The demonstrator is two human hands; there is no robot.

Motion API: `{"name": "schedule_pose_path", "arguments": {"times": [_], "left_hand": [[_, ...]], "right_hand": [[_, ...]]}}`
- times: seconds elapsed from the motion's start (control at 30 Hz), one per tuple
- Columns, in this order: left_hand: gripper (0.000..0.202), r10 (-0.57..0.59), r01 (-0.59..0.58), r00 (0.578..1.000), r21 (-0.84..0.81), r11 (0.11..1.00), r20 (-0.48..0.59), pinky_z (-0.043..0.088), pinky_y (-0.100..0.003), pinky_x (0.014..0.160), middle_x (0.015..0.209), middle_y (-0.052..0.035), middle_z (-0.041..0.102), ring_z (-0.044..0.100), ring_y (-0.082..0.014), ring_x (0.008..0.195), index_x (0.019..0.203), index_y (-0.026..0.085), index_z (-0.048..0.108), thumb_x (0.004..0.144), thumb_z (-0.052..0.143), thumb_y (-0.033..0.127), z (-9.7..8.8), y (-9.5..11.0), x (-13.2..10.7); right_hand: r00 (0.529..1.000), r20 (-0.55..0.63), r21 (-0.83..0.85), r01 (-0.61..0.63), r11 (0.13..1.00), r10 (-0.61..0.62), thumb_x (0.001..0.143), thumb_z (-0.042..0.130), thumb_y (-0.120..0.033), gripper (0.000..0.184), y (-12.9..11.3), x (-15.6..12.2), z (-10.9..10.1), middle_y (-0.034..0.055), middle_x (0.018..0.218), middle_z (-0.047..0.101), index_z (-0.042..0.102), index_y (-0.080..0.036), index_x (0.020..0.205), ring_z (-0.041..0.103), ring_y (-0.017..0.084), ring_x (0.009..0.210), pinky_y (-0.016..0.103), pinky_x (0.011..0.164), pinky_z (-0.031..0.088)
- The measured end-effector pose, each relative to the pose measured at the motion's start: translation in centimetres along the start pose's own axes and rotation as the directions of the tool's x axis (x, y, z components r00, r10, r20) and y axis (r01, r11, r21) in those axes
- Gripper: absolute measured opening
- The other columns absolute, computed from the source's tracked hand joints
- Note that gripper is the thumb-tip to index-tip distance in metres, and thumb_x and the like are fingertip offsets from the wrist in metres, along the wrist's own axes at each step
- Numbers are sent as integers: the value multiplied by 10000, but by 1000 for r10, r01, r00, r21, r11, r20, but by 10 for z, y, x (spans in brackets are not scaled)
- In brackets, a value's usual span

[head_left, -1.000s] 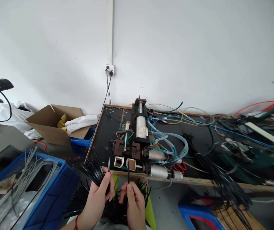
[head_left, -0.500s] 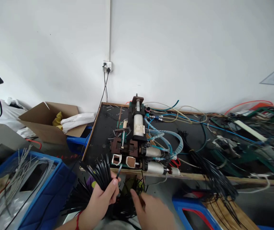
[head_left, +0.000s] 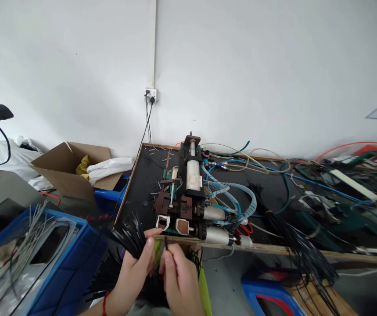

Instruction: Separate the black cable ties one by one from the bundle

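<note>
My left hand (head_left: 137,266) is closed around a fanned bundle of black cables (head_left: 131,237), their ends pointing up and away from me. Close beside it, my right hand (head_left: 179,274) pinches a single black cable (head_left: 166,242) between thumb and fingers, its tip standing up. Just beyond both hands, at the bench edge, sits a pneumatic machine with brown clamp blocks (head_left: 182,226) and metal cylinders (head_left: 193,173). More black cables (head_left: 107,274) lie below and left of my left hand, partly hidden by it.
A blue crate (head_left: 73,245) with pale wires stands at left, a cardboard box (head_left: 61,171) behind it. Another black cable bundle (head_left: 293,241) hangs over the bench's right front edge, above a blue stool-like frame (head_left: 267,298). Air hoses (head_left: 252,197) loop right of the machine.
My right hand has moved up and left, next to my left hand, and now pinches one black cable. The left hand still holds the bundle. The view has shifted slightly.
</note>
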State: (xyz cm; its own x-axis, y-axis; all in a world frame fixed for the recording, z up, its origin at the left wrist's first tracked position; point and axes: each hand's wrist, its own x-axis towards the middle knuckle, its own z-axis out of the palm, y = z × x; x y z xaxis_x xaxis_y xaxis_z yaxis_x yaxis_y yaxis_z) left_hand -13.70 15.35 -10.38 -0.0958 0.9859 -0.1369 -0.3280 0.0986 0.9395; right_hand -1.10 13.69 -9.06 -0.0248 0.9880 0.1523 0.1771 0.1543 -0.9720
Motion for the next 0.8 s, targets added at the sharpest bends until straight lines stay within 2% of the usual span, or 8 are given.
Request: {"name": "schedule_pose_path", "arguments": {"times": [0.1, 0.17, 0.3, 0.37, 0.43, 0.53, 0.63, 0.8], "left_hand": [[339, -21, 22, 1000, 54, 998, -1, 307, -206, 387, 498, 50, 440, 355, -91, 421, 874, 152, 777, 780, 815, 475, -1, -4, 1], [328, 12, -8, 999, 72, 997, -45, 294, -204, 394, 486, 57, 413, 344, -87, 429, 835, 151, 767, 791, 806, 474, -2, -5, 4], [388, 18, -22, 994, -32, 999, -109, 259, -191, 406, 508, 91, 361, 302, -75, 433, 1099, 166, 709, 875, 727, 483, -3, 1, 13], [402, 29, -42, 993, -110, 993, -113, 266, -190, 417, 534, 100, 345, 286, -73, 438, 1197, 183, 648, 913, 691, 465, -2, 4, 16], [354, 40, -64, 991, -188, 980, -129, 270, -193, 418, 545, 103, 338, 273, -74, 434, 1184, 196, 624, 942, 654, 452, -1, 6, 17], [264, 18, -48, 993, -249, 967, -119, 258, -196, 404, 538, 101, 349, 268, -74, 420, 1078, 199, 619, 947, 647, 427, 0, 7, 17], [227, -12, -11, 996, -266, 964, -86, 246, -197, 400, 532, 101, 358, 262, -67, 407, 1013, 197, 611, 946, 647, 410, -1, 5, 17], [185, -5, -16, 997, -288, 958, -72, 245, -191, 405, 526, 101, 368, 266, -64, 400, 1008, 201, 597, 967, 617, 381, -3, 2, 16]], "right_hand": [[993, 118, -2, -5, 1000, 6, 1029, 506, -362, 213, 6, 0, 0, 11, 667, 658, 684, -259, 974, 581, 192, 562, 289, 558, 361], [982, 184, 8, -37, 999, 35, 1031, 507, -386, 252, 13, -3, -3, 15, 667, 676, 695, -248, 934, 595, 189, 577, 287, 571, 363], [973, 190, 229, -173, 958, 130, 1005, 528, -518, 435, 33, -7, 2, -9, 516, 590, 623, -219, 704, 504, 152, 496, 283, 568, 340], [974, 96, 531, -223, 817, 204, 969, 561, -579, 452, 41, -3, 11, -51, 455, 482, 574, -225, 688, 367, 129, 446, 277, 535, 305], [959, 82, 780, -232, 581, 273, 928, 634, -565, 413, 45, 4, 22, -85, 446, 397, 552, -230, 702, 250, 118, 440, 268, 503, 269], [940, 164, 908, -262, 328, 298, 881, 741, -424, 328, 45, 15, 33, -106, 445, 333, 558, -224, 698, 168, 107, 442, 253, 478, 250], [925, 232, 925, -306, 227, 301, 878, 746, -332, 317, 45, 18, 37, -106, 440, 311, 554, -213, 656, 134, 104, 441, 247, 463, 245], [921, 253, 933, -313, 178, 296, 879, 723, -273, 322, 49, 18, 37, -111, 429, 266, 538, -211, 623, 107, 108, 440, 247, 460, 257]]}}
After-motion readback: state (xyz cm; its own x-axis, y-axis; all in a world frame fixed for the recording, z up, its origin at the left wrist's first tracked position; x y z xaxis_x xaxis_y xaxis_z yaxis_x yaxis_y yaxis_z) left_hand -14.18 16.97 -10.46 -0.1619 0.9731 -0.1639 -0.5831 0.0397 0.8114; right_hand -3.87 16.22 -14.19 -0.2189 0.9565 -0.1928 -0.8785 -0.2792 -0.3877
